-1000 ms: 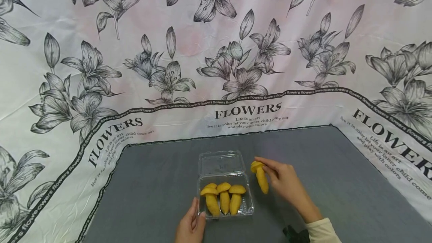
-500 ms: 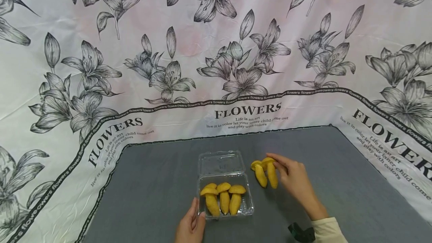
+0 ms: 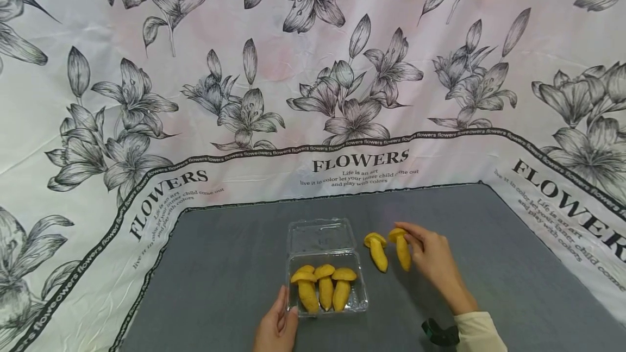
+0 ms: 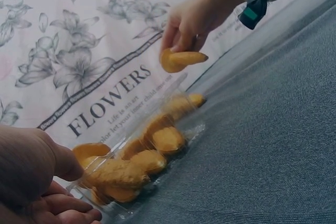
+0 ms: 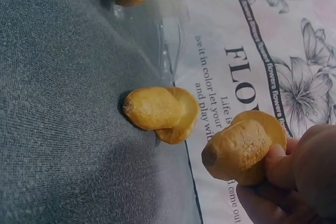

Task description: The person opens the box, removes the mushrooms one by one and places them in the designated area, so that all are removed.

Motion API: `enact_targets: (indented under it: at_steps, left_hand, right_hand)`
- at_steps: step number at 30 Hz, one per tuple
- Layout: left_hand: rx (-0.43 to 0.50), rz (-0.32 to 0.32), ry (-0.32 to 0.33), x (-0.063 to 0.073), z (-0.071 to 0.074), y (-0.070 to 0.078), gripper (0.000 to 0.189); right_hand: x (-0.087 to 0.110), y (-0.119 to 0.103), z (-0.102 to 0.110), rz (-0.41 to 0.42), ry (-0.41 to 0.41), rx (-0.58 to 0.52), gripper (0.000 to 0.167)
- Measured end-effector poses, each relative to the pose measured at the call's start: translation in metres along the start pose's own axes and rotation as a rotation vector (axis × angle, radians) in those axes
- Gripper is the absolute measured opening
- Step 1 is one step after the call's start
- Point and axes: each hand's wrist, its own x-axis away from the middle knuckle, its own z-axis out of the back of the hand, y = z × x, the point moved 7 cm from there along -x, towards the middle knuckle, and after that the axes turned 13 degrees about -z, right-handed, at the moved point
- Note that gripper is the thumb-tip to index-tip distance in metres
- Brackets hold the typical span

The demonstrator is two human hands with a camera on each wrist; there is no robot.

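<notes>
In the head view, a clear plastic clamshell box (image 3: 363, 295) lies with its lid folded back. Several yellow mushrooms (image 3: 325, 289) are inside, caps towards the lid. My left hand (image 3: 276, 324) grips the box's near left corner, thumb on the rim. Right of the box, one yellow mushroom (image 3: 377, 253) lies by itself on the grey cloth. My right hand (image 3: 431, 258) pinches another mushroom (image 3: 402, 250) by its cap, just right of the loose one and apart from it. The right wrist view shows the pinched mushroom (image 5: 236, 148) with its stem end towards the camera.
Grey cloth (image 3: 220, 276) covers the table. A white floral sheet (image 3: 274, 173) with printed lettering rises behind and at both sides. The clear lid (image 3: 320, 237) lies towards the back. A dark band with a green patch (image 3: 440, 333) sits at my right wrist.
My right hand has moved to the right with its mushroom. Two mushrooms now show apart beside the box, where one showed a second ago. My left hand and the box stay put.
</notes>
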Motion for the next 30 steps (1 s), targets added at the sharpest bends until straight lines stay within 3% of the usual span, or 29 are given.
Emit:
enact_targets:
  at_steps: [17, 30]
  left_hand:
    - [-0.02, 0.011, 0.012, -0.001, -0.001, -0.002, 0.07]
    - [-0.007, -0.004, 0.001, -0.001, 0.0, -0.001, 0.072]
  right_hand:
    - [-0.007, 0.015, -0.01, -0.094, -0.085, 0.032, 0.032]
    - [-0.013, 0.019, -0.018, -0.064, -0.063, 0.098, 0.029]
